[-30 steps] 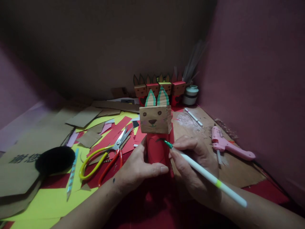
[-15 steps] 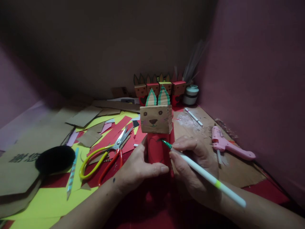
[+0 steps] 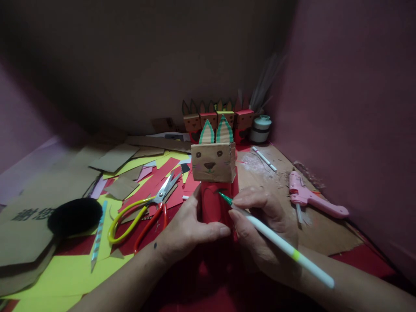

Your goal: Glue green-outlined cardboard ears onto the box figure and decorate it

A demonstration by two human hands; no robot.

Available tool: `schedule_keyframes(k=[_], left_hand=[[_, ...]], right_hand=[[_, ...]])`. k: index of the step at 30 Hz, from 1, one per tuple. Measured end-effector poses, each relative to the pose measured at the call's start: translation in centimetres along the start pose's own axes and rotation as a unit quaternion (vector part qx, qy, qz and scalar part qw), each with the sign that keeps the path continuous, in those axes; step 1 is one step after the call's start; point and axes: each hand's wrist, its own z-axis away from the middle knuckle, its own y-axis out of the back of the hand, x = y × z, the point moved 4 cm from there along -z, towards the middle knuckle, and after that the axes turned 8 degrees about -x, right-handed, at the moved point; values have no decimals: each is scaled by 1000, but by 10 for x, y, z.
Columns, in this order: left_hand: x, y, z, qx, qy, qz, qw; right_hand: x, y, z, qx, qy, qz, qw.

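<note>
A cardboard rabbit figure (image 3: 212, 162) stands upright in front of me, with a box head, green-edged ears, a drawn face and a red tube body (image 3: 212, 203). My left hand (image 3: 191, 227) is closed around the lower part of that red body, thumb across its front. In a pinch, my right hand (image 3: 263, 221) holds a white marker pen (image 3: 276, 238) with a green tip end and a yellow-green band. The pen's tip touches or nearly touches the upper front of the body, where a dark curved line shows.
Scissors (image 3: 159, 197) with yellow and red handles lie left among paper scraps, near a striped pencil (image 3: 98, 238) and a black fuzzy oval (image 3: 75, 216). Several similar figures (image 3: 224, 119) and a pale jar (image 3: 260, 129) stand behind. A pink glue gun (image 3: 312, 199) lies right, a white pen (image 3: 264, 159) nearer the back.
The pen tip has shifted slightly left and down on the red body, and the pen's rear end has dipped a little. The figure has tilted very slightly; my left hand keeps its hold.
</note>
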Motion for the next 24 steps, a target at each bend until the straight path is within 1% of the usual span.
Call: schedule_keyframes(k=[3,6,13,19,24], left_hand=[[0,0,1,-5,-4,-8,1000],[0,0,0,-7,-17,-13,1000],[2,-4,-1,-33,-37,-13,999],[0,-2,0,-11,-33,-4,999],[3,-3,0,3,-25,7,1000]], right_hand=[[-2,1,-2,5,2,-2,1000],[-1,-1,-1,-8,13,-6,1000],[4,-3,1,-29,36,-24,999],[4,-3,0,-29,47,-37,998],[1,-1,0,-5,30,-31,999]])
